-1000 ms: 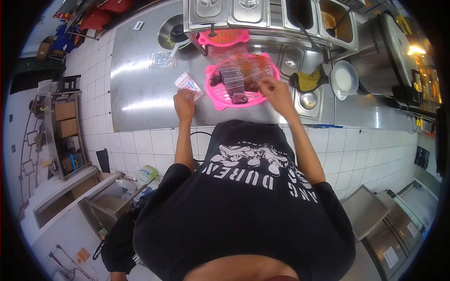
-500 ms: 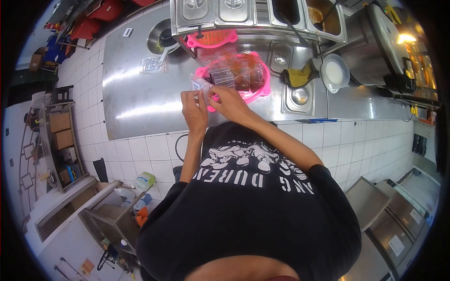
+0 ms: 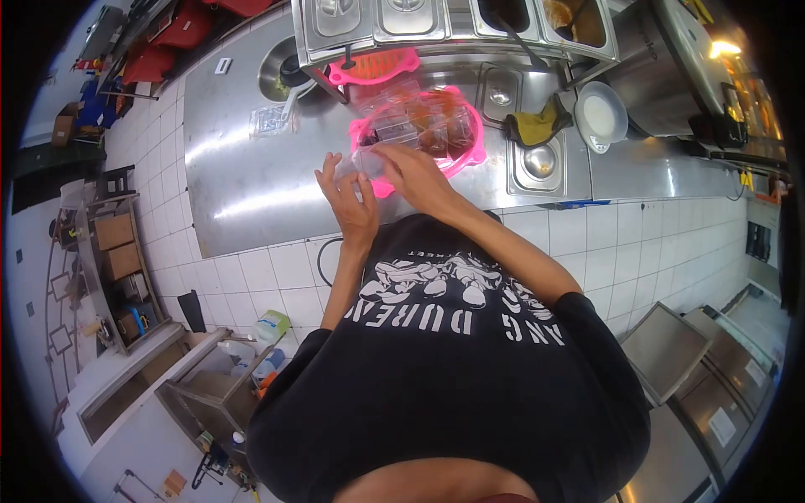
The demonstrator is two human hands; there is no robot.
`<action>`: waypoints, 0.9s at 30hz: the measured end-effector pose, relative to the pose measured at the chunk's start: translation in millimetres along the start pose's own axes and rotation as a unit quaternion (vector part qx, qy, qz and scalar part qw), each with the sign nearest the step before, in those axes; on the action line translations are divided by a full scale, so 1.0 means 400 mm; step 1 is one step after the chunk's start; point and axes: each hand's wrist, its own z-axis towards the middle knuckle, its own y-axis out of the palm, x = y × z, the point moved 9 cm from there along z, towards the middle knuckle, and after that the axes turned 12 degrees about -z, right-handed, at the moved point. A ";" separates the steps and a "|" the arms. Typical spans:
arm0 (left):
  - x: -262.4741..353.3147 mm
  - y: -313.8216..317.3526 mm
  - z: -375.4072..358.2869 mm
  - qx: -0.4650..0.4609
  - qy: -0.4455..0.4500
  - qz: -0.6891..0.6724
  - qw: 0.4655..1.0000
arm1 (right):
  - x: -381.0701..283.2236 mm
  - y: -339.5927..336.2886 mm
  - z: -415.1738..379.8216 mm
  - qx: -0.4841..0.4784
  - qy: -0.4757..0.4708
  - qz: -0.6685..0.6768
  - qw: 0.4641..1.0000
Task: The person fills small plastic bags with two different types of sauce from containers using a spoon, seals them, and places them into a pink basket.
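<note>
A small clear plastic bag is held between my two hands, above the near left rim of a pink plastic basket. My left hand has the bag between its thumb and spread fingers. Pinched fingers of my right hand grip the bag's right side; their tips are partly hidden. Inside the basket lie several clear packets with reddish-brown contents.
Behind is another pink basket, under a steel rack of food pans. Clear packaging lies left on the steel counter. To the right are a lidded pan, a yellow-black cloth and a white bowl.
My left hand's fingers have spread apart, and the bag has shifted slightly between the hands. My right hand has moved slightly up. The whole view has shifted a little.
</note>
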 end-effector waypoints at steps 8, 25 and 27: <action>-0.027 0.002 -0.111 -0.030 0.018 -0.041 0.999 | 0.065 0.118 -0.064 -0.250 0.106 0.023 0.962; -0.100 0.030 -0.095 -0.069 -0.063 -0.080 0.992 | -0.006 0.043 -0.043 -0.143 -0.021 -0.169 0.975; -0.094 0.033 -0.092 -0.071 -0.054 -0.076 0.993 | 0.012 0.051 -0.040 -0.141 0.000 -0.177 0.974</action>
